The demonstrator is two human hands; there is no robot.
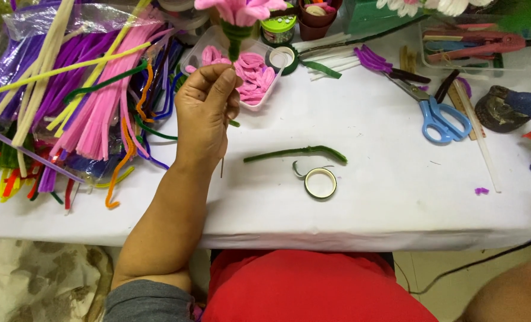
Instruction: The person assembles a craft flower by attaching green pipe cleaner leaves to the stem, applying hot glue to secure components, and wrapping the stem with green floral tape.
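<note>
Head view: left hand pinching a pink pipe-cleaner flower by its green stem.

The stem stands near upright above the white table, bloom topmost at the frame's upper edge. Right hand unseen, state unknowable.

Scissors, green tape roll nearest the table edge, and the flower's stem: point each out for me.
blue-handled scissors (437, 114), head view, on the handle where the blue loops meet.
green tape roll (306, 183), head view, on its left rim.
pink flower stem (235, 37), head view, on the green wrapped part above the left hand (203, 113).
</note>
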